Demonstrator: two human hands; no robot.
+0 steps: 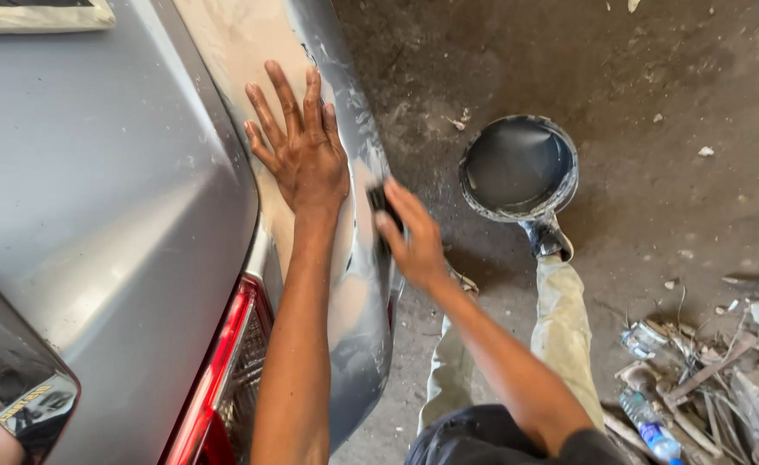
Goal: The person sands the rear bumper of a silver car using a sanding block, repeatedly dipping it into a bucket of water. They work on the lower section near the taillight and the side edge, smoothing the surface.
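My left hand [302, 146] lies flat with fingers spread on the pale, filler-coated patch of a silver car's rear panel [224, 43]. My right hand [409, 237] grips a small dark sanding block [381, 200] pressed against the curved side of the same panel [358, 284], just right of my left wrist. The red tail light [224, 370] sits below my left forearm.
A round pan of dark water [519, 165] stands on the dirt floor right of the car, close to my foot. Scrap, cans and a plastic bottle [650, 426] are piled at the lower right. The silver boot lid [95, 198] fills the left.
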